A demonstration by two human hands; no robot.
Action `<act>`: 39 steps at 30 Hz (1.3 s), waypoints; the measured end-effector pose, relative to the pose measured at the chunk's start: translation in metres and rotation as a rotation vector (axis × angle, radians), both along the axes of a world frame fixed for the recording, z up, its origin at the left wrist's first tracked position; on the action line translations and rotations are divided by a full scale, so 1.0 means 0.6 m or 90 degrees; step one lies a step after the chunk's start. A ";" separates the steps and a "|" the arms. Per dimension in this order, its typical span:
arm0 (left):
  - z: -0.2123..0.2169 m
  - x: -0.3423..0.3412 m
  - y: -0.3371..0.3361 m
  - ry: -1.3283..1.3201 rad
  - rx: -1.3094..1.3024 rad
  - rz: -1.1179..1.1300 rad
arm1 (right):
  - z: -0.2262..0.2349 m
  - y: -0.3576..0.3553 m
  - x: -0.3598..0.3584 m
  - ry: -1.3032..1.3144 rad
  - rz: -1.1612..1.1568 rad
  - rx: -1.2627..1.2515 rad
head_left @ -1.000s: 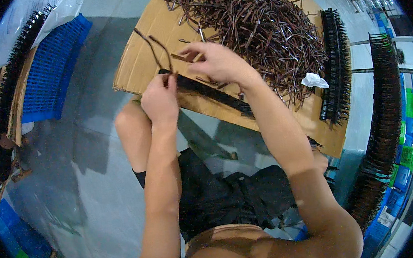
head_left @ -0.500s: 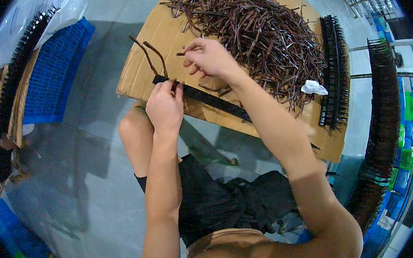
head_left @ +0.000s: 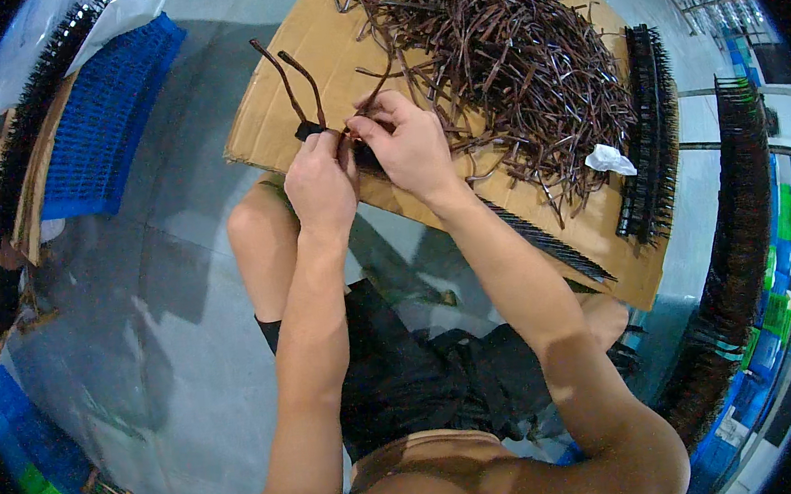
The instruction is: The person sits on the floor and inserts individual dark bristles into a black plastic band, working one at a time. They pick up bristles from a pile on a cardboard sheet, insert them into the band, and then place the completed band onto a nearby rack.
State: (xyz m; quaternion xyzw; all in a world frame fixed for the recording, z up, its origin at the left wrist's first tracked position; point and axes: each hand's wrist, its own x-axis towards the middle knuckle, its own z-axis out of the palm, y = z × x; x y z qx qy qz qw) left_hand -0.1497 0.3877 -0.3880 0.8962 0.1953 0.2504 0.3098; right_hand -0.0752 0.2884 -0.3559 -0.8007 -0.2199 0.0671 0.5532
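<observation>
My left hand [head_left: 321, 183] is closed around the far-left end of a long black bar [head_left: 308, 130]. Two thin brown strips [head_left: 292, 90], bent near the end like eyeglass temples, stick up from that end. Beside it, my right hand [head_left: 413, 150] pinches another brown strip [head_left: 386, 76], its lower end at the bar close to the left fingers. My hands hide the contact point. Beyond them a big loose pile of similar brown strips [head_left: 511, 64] lies on a cardboard sheet [head_left: 259, 117].
On the cardboard's right stands a black bristled rack [head_left: 640, 138], with a crumpled white paper [head_left: 609, 160] beside it. Black comb-like teeth [head_left: 547, 242] show at the near edge. A long dark bristled rack [head_left: 730, 215] stands farther right. Blue mesh crate [head_left: 112, 122] sits at left.
My right hand has come down and toward the left hand, bringing a brown strip to the black bar. The left hand with the bar has shifted slightly up.
</observation>
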 end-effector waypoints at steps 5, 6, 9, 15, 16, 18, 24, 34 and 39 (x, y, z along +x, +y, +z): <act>0.001 -0.001 0.001 0.034 0.015 -0.016 | 0.007 0.000 0.000 -0.053 0.009 -0.040; 0.002 -0.002 0.002 0.041 0.011 -0.015 | 0.010 0.002 0.001 -0.048 0.012 -0.055; -0.005 0.002 0.004 0.000 0.007 -0.014 | -0.002 -0.001 0.003 -0.049 0.054 -0.015; -0.006 0.004 0.000 0.005 0.008 -0.019 | -0.007 -0.006 0.002 -0.003 0.032 0.001; -0.004 0.004 0.001 0.022 -0.003 -0.023 | -0.005 -0.006 0.001 -0.002 0.034 -0.004; -0.003 0.003 0.000 0.038 -0.022 -0.029 | -0.010 -0.006 0.001 -0.011 0.032 -0.024; -0.013 0.000 0.006 0.014 -0.029 -0.010 | 0.029 0.000 0.008 -0.103 0.150 -0.195; 0.011 0.001 -0.007 0.059 -0.159 0.027 | 0.019 -0.122 0.107 -0.081 0.160 -0.704; 0.008 0.002 -0.018 0.029 -0.090 -0.019 | 0.029 -0.139 0.132 -0.046 0.250 -0.599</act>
